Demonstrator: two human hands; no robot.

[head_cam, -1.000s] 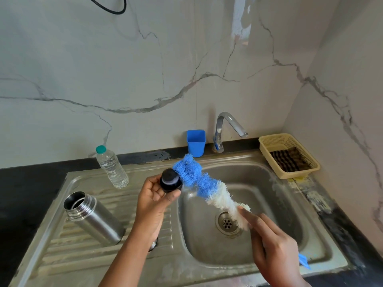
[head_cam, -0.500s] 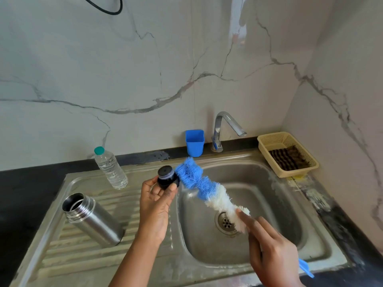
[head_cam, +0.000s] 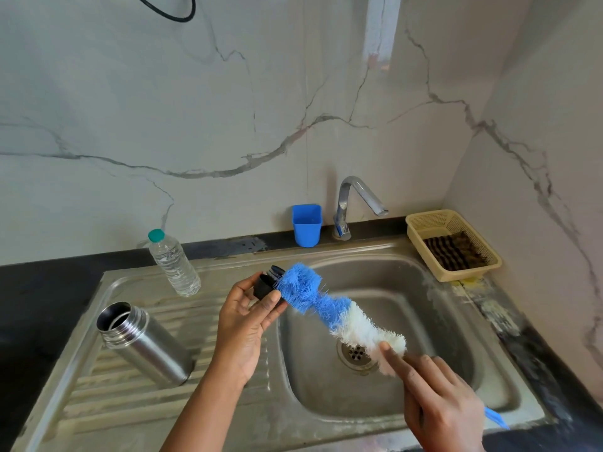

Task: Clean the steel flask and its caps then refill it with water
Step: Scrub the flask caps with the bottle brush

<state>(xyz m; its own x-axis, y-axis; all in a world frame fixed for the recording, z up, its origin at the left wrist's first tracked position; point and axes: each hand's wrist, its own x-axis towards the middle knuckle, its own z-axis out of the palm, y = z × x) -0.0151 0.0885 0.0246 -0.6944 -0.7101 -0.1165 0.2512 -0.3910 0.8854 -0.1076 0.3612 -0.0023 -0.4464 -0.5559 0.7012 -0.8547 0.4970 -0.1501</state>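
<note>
My left hand (head_cam: 245, 318) holds a small black flask cap (head_cam: 265, 284) between fingers and thumb, over the left rim of the sink basin. My right hand (head_cam: 437, 399) grips the handle of a long bottle brush (head_cam: 329, 308) with blue and white bristles, index finger laid along it; the blue tip presses against the cap. The steel flask (head_cam: 143, 344) stands uncapped on the ribbed drainboard to the left, its mouth showing.
A clear plastic water bottle (head_cam: 173, 262) with a green cap stands at the back of the drainboard. A blue cup (head_cam: 306, 225) and the tap (head_cam: 355, 203) sit behind the steel sink (head_cam: 424, 288). A yellow basket (head_cam: 421, 223) holds a scrub pad at the right.
My left hand has turned the cap, so its side now faces me. The brush tip has slid across the cap, and my right hand shifted slightly.
</note>
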